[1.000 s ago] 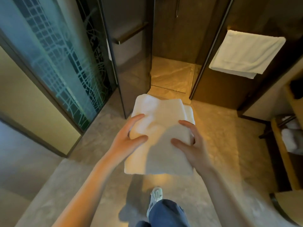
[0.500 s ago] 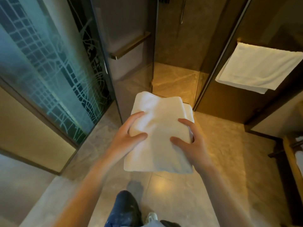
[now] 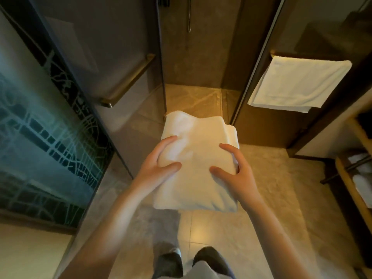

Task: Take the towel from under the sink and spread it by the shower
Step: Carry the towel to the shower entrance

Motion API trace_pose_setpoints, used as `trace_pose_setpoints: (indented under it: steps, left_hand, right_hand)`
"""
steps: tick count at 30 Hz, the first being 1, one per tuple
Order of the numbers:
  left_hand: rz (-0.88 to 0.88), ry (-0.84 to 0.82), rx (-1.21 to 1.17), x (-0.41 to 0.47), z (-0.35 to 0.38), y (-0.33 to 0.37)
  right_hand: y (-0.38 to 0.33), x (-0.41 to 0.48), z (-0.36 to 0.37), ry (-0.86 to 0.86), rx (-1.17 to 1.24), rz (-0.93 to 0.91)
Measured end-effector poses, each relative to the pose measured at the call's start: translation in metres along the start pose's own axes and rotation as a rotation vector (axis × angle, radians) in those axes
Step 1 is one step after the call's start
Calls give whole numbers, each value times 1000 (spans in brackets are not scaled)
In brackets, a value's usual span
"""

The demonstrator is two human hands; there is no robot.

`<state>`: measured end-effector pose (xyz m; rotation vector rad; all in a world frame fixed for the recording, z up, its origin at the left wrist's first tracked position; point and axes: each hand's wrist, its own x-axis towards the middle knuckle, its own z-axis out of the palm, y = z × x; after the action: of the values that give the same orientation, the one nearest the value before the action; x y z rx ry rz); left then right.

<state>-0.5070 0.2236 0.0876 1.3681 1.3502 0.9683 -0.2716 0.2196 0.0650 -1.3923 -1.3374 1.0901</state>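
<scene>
A folded white towel [image 3: 198, 158] is held flat in front of me, above the floor just before the shower opening [image 3: 193, 99]. My left hand [image 3: 158, 165] grips its left edge, thumb on top. On the right edge, my right hand [image 3: 234, 170] holds it with thumb and forefinger spread over the top. The towel is folded in several layers and hides the shower threshold beneath it.
An open glass shower door [image 3: 124, 81] with a brass handle stands at the left. Another white towel [image 3: 298, 85] hangs on a bar at the right. Wooden shelving [image 3: 354, 170] with rolled towels lines the right edge. My feet [image 3: 191, 260] stand on the stone floor tiles.
I have stepped closer to the shower; the opening and hanging towel now sit nearer and larger. Both hands keep the same grip on the folded towel.
</scene>
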Motion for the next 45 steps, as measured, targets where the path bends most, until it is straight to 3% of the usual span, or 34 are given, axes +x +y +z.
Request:
trace_pose_setpoints:
  steps: [10, 21, 29, 36, 45]
  left_hand:
    - [-20, -86, -41, 126, 14, 0]
    - [-66, -26, -71, 252, 88, 2]
    - [-167, -31, -97, 328, 103, -46]
    - [-204, -101, -41, 422, 120, -168]
    - [-256, -123, -31, 518, 173, -437]
  right_hand:
    - [4, 105, -18, 49, -37, 57]
    - [37, 243, -91, -30, -129, 29]
    - [85, 323, -92, -81, -136, 60]
    - [202, 394, -51, -35, -118, 138]
    - [465, 467, 16, -20, -125, 193]
